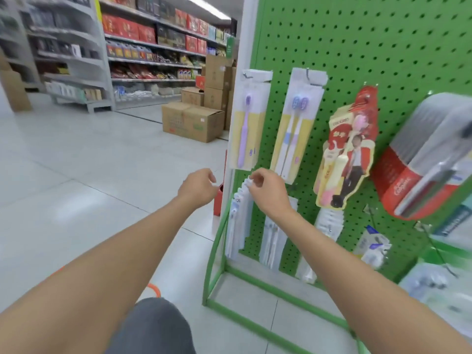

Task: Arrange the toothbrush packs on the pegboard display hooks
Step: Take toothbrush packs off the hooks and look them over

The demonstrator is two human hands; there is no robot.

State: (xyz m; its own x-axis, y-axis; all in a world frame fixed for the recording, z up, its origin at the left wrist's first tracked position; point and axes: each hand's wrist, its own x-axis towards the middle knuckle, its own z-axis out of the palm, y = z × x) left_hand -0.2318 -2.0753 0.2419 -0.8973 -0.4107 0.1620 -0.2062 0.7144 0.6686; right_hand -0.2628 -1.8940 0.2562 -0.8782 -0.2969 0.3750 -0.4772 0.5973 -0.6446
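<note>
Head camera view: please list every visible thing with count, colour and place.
pegboard: one, green, right half of the view
purple toothbrush pack: one in front, white-yellow card, upper left hook
twin toothbrush pack: one in front, blue and purple brushes, next hook right
red toothbrush packs: a stack, red with pink brush, further right
red and grey packs: one stack, far right edge
white packs: several stacks, lower row of hooks
cardboard boxes: several, brown, floor behind the display
shelves: several, grey, left background
left hand: loosely curled, empty, beside the pegboard's edge
right hand: pinches top of leftmost white packs
</note>
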